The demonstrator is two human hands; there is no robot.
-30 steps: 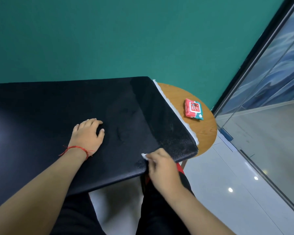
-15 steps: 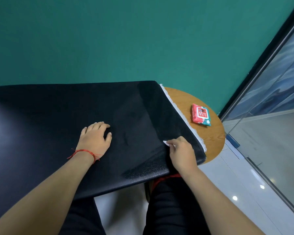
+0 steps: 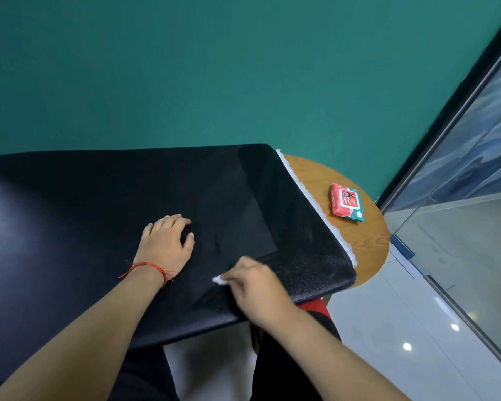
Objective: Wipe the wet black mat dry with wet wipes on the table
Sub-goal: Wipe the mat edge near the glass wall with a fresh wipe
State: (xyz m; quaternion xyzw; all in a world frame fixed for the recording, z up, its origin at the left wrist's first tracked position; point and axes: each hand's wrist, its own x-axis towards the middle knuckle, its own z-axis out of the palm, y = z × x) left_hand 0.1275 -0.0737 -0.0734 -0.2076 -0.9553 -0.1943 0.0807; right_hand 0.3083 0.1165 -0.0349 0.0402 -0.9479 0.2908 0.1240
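A large black mat (image 3: pixel 104 215) covers most of the round wooden table (image 3: pixel 365 241) and overhangs its near edge. My left hand (image 3: pixel 165 243), with a red string at the wrist, rests flat on the mat near its middle. My right hand (image 3: pixel 258 287) holds a small white wipe (image 3: pixel 219 280) against the mat close to the near edge; only a corner of the wipe shows past the fingers. The mat's near right corner looks speckled and glossy.
A red and teal wet-wipe pack (image 3: pixel 347 202) lies on the bare wood at the table's right side. A white strip (image 3: pixel 315 209) runs along the mat's right edge. A green wall stands behind, glass panels on the right, tiled floor below.
My right hand has slid the wipe leftward and toward me along the mat's near edge. My left hand has stayed in place on the mat.
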